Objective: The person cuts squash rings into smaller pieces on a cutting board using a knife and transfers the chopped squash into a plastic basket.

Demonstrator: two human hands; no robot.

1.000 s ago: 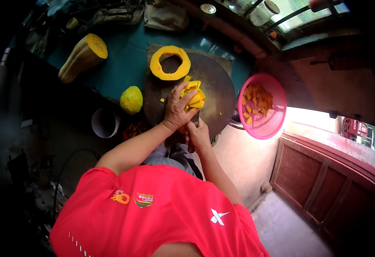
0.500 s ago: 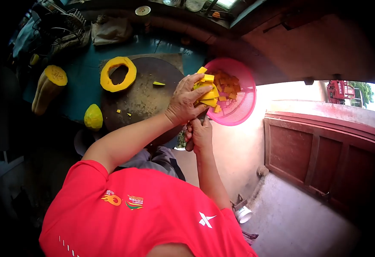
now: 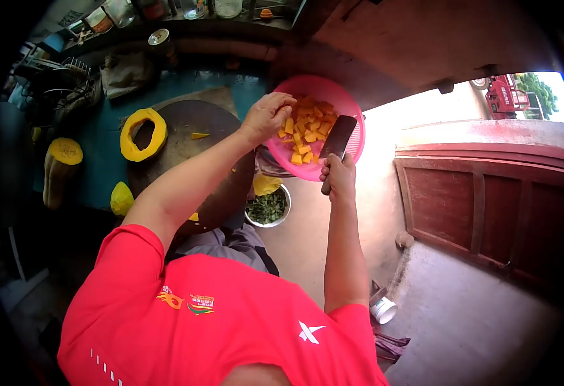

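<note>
My right hand [image 3: 340, 175] grips the handle of a cleaver [image 3: 338, 136], its dark blade lying over the right side of a pink plastic basket [image 3: 352, 103]. Cut pumpkin chunks [image 3: 309, 125] are heaped in the basket. Over the basket's left rim is my left hand [image 3: 270, 117], fingers curled together; what they hold, if anything, is hidden. Beneath my left forearm lies a round dark chopping board [image 3: 198, 157] with a few small pumpkin scraps. A thick pumpkin ring [image 3: 143, 134] rests at the board's upper left edge.
A pumpkin piece [image 3: 62, 170] stands on the teal table [image 3: 101, 122]. A peeled yellow pumpkin piece [image 3: 121, 199] lies by the board. Below the basket, a white bowl [image 3: 286, 207] holds chopped greens. A red wooden door [image 3: 462, 202] is at right.
The pumpkin chunks that lay on the blade under my left hand are now in the basket. My hands have separated, the cleaver moving right. The view has shifted, showing the bowl of greens.
</note>
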